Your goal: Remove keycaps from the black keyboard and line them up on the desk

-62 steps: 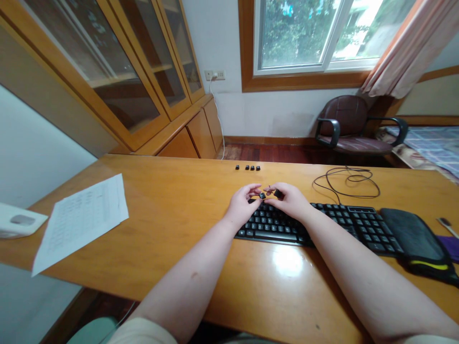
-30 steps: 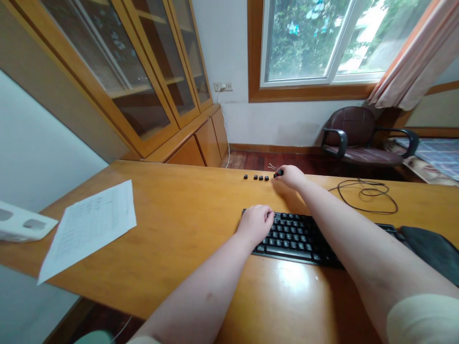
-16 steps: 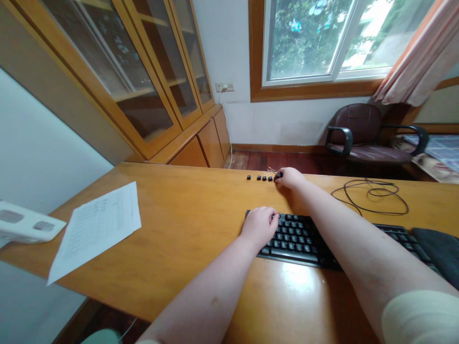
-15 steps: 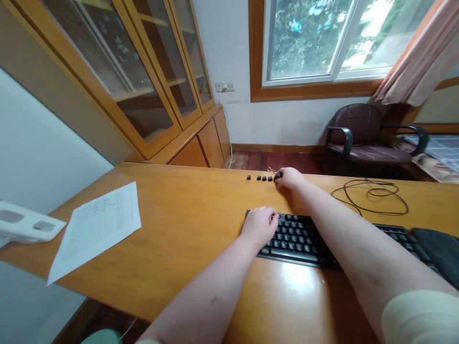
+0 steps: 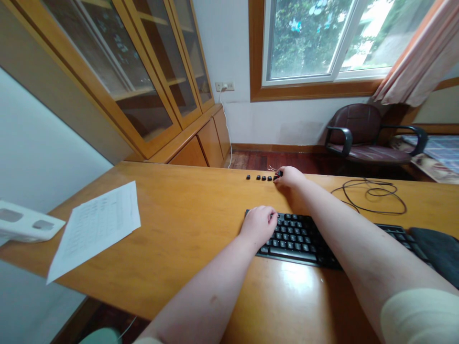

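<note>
My left hand [image 5: 260, 225] rests over the left end of a black keyboard [image 5: 292, 258], its fingers curled in. Anything under or between those fingers is hidden. At the desk's far edge my right hand [image 5: 291, 177] is closed in a pinch. Thin wire loops [image 5: 272, 168] stick out to the left of its fingertips, apparently from a wire keycap puller, with a dark piece at the fingers. Several black keycaps [image 5: 264, 178] lie in a row along the far edge, left of the right hand. A keycap [image 5: 248, 177] sits a little apart at the row's left end.
A coiled black cable [image 5: 376, 196] lies right of my right forearm. A dark cloth-like item [image 5: 435, 253] covers the keyboard's right end. Printed sheets [image 5: 96, 229] and a white plastic object [image 5: 28, 222] are on the desk's left. A chair [image 5: 362, 131] stands beyond the desk.
The whole view has shifted very slightly. Both hands keep practically the same places, the right one still pinching at the end of the keycap row.
</note>
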Demonstrator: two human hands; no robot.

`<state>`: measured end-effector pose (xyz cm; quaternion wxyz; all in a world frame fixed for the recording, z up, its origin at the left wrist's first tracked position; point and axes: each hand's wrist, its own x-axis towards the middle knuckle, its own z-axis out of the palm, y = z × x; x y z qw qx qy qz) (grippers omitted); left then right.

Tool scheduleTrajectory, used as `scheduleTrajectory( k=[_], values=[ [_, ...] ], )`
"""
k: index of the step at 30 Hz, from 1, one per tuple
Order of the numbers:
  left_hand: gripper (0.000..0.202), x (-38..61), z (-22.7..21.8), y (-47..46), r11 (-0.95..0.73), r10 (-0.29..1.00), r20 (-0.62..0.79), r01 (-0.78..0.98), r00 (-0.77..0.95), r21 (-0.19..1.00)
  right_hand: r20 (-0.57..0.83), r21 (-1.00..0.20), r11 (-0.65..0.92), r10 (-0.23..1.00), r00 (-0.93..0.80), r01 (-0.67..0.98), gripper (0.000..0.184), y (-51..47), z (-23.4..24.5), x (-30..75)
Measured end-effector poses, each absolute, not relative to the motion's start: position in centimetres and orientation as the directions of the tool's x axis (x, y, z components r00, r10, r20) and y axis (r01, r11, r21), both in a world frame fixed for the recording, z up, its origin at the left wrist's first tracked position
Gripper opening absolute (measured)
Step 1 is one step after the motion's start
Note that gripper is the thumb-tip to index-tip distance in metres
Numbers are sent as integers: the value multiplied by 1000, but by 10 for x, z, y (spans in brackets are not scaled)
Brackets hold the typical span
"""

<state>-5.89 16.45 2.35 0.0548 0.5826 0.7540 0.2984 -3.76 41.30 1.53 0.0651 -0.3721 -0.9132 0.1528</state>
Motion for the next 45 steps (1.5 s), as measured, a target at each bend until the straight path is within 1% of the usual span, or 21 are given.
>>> scheduleTrajectory(
  k=[5, 14, 18, 20, 24, 25, 30, 36, 40, 45],
  values=[
    [19, -59, 23, 164, 140, 909, 271, 844, -317, 517, 7, -327, 706, 667, -745, 629, 44, 410, 17, -42],
    [17, -59, 24, 165, 146, 912, 260, 843, -317, 519, 17, -302, 734, 642, -766, 608, 31, 406, 15, -49],
    [17, -58, 24, 165, 149, 913, 259, 846, -317, 512, 17, -303, 726, 652, -758, 617, 30, 406, 15, -50],
    [18, -58, 25, 165, 150, 912, 258, 847, -317, 510, 21, -305, 721, 658, -752, 622, 34, 407, 16, -50],
    [18, -58, 25, 164, 153, 913, 252, 842, -321, 516, 32, -316, 708, 673, -739, 631, 50, 411, 15, -45],
    [18, -58, 25, 164, 154, 913, 250, 841, -322, 518, 27, -321, 699, 682, -731, 639, 50, 412, 15, -42],
    [18, -59, 24, 164, 153, 913, 248, 836, -323, 526, -17, -324, 660, 712, -702, 678, 35, 419, 15, -31],
    [18, -58, 26, 164, 168, 914, 232, 831, -333, 531, -18, -325, 671, 701, -713, 667, 28, 418, 16, -31],
    [19, -58, 25, 164, 162, 913, 240, 834, -330, 528, -17, -322, 674, 698, -716, 665, 27, 417, 16, -32],
    [18, -59, 24, 164, 151, 914, 248, 838, -320, 525, -6, -316, 664, 713, -701, 678, 37, 415, 18, -31]
  ],
)
